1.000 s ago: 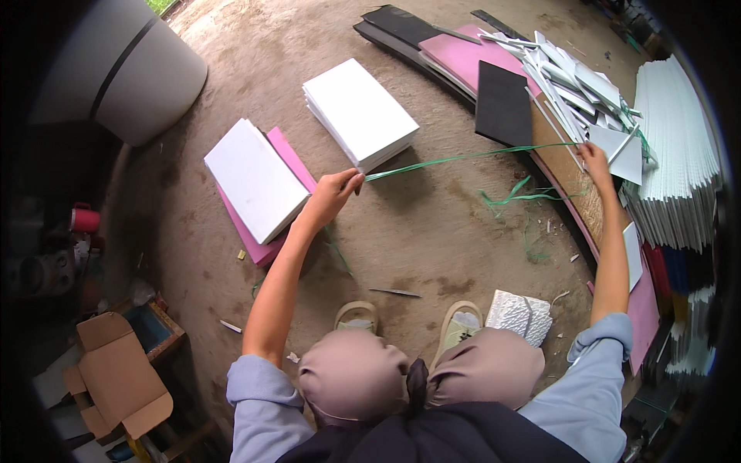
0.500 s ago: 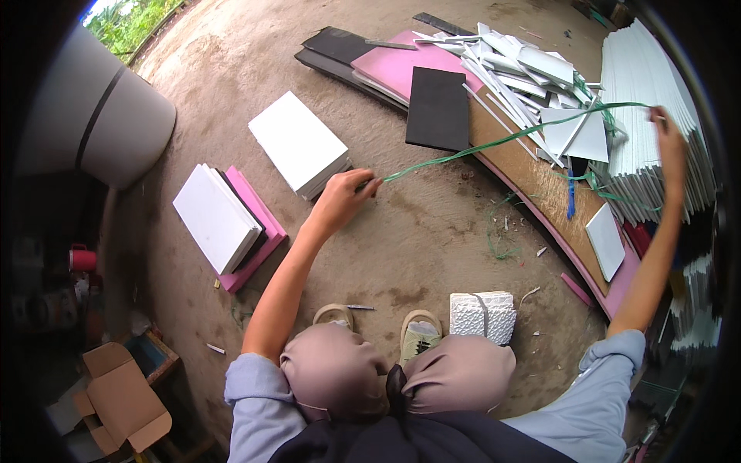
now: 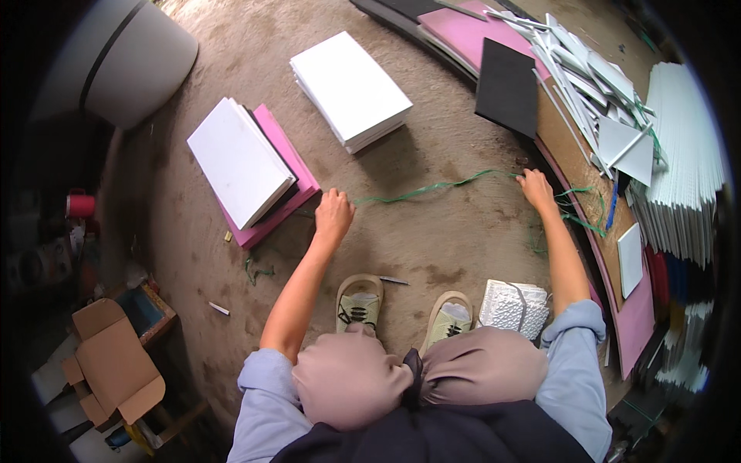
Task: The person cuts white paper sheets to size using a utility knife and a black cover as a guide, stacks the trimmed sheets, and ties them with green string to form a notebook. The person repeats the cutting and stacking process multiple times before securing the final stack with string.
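Observation:
A green plastic string (image 3: 432, 187) runs slightly wavy above the ground between my two hands. My left hand (image 3: 334, 217) is closed on one end of it, beside a stack of white sheets (image 3: 239, 162) that lies with black and pink ones beneath. On the right, my right hand (image 3: 536, 189) pinches the string near the edge of a low board. Beyond the string sits another stack of white sheets (image 3: 351, 89). A bundle of textured white pieces (image 3: 513, 307) with a grey band around it lies by my right shoe (image 3: 450, 318).
The low brown board (image 3: 567, 150) at right bears a black sheet (image 3: 505, 86), white offcuts (image 3: 590, 73) and tangled green string. Behind it rises a tall pile of white sheets (image 3: 679, 154). An opened cardboard box (image 3: 120, 363) stands lower left, a large grey roll (image 3: 143, 65) upper left.
My right hand has come in from the far right toward the middle, still pinching the string. The span between my hands is shorter and lower. The view has shifted.

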